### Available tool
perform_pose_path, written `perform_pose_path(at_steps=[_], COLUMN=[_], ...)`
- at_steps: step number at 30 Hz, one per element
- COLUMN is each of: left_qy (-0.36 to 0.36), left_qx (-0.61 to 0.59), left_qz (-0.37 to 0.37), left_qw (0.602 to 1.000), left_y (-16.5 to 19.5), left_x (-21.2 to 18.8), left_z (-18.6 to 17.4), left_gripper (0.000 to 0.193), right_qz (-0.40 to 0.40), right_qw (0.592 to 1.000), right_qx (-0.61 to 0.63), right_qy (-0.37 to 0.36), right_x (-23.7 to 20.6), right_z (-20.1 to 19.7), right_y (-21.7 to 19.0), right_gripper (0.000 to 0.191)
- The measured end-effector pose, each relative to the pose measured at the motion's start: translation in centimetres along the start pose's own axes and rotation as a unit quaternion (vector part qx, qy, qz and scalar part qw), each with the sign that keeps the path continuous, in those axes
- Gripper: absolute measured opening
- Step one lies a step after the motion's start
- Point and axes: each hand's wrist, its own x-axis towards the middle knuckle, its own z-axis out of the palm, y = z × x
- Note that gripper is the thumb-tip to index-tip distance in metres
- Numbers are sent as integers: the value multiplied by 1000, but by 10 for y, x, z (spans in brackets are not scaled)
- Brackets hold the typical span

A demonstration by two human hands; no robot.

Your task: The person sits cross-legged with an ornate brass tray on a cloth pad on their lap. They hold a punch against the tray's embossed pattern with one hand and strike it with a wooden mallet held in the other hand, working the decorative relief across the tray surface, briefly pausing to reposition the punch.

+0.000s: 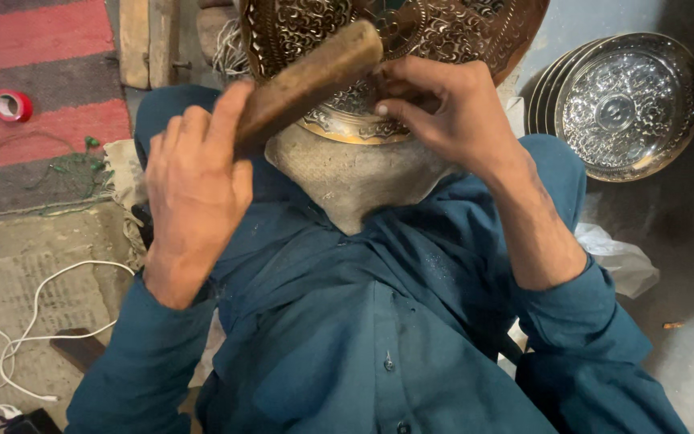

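Teal shirt point(379, 337) fills the foreground, buttons running down the middle, sleeves pushed up past the wrists. Up from it, the left hand point(194, 189) is clenched round a worn wooden block point(307, 84), angled up against the engraved brass tray point(411, 48). That tray stands on edge over the lap, resting on a grey stone-like pad point(355, 181), its surface golden and crowded with curling chased patterns. The right hand point(443, 108) pinches something small against the tray's rim; too hidden to tell what. Off right, silvery trays point(620, 104) lean stacked together. Red tape roll point(11, 105) lies on the striped rug point(34, 48).
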Motion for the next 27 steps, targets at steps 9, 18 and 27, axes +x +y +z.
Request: perform_pose_path(at_steps=[9,18,27], left_qy=[58,25,16], left_qx=[-159,17,-35], left_qz=[-2,16,-23], left_qw=[986,999,999], left_y=[-3,-4,0], left_x=[0,-3,-5], left_z=[8,14,15], left_gripper=[71,74,77], right_qz=[10,22,17], right_qw=[1000,999,1000], right_qx=[0,-28,6], right_qy=[-2,-8,-20], right_x=[-1,0,2], right_z=[1,-1,-4], right_y=[2,-2,-6], right_gripper=[32,28,31])
